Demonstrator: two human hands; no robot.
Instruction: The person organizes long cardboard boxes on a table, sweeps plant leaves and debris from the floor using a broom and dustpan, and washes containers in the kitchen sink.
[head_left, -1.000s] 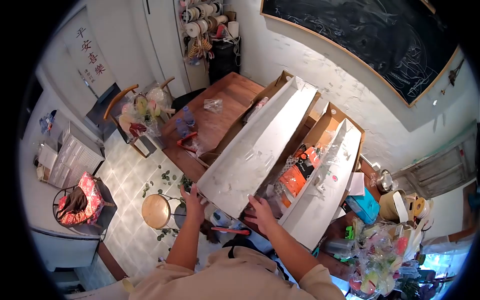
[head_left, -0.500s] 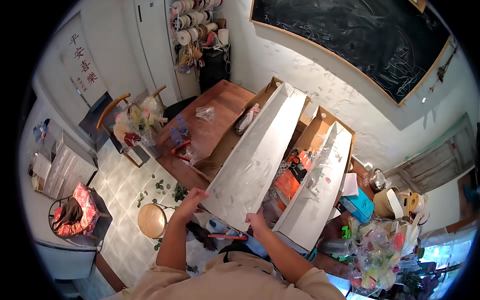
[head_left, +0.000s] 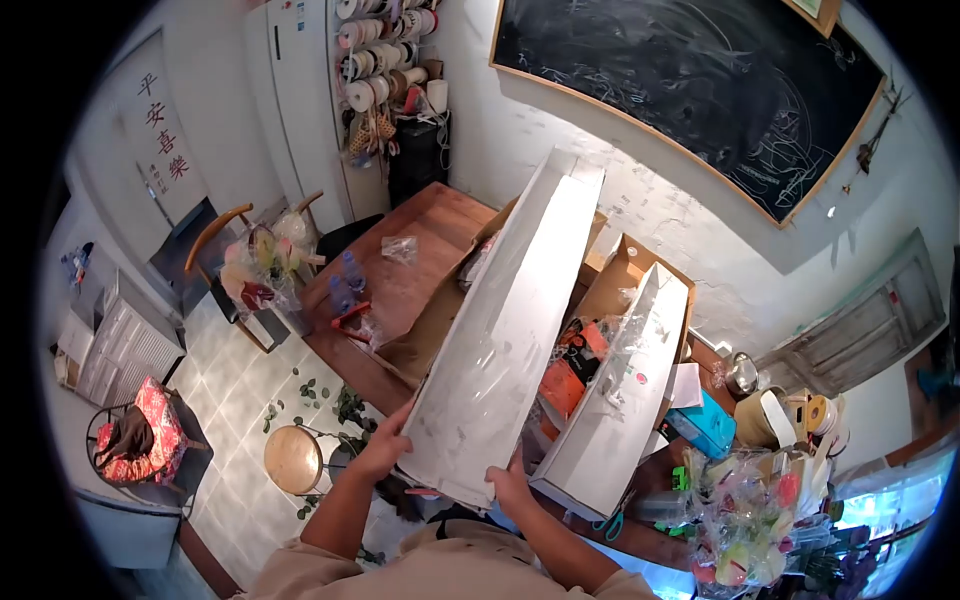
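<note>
A long white cardboard box (head_left: 500, 320), shallow like a lid, stretches away from me over the table, its near end tilted toward my body. My left hand (head_left: 384, 446) grips its near left corner, and my right hand (head_left: 511, 487) grips the near right corner with the thumb on top. Beneath it on the left shows a brown cardboard box (head_left: 425, 345). Just to the right lies a second long white box (head_left: 615, 420), with crumpled clear plastic along it. An orange and black package (head_left: 568, 383) sits between the two white boxes.
The wooden table (head_left: 440, 225) holds plastic bottles (head_left: 347, 285) at left and a blue case (head_left: 706, 425) at right. Wrapped flowers (head_left: 745, 530) stand at the lower right. A round stool (head_left: 293, 460) and fallen leaves are on the tiled floor.
The white box in my hands has risen and tilted, its far end now higher against the wall. Both hands keep their hold. The view has shifted slightly.
</note>
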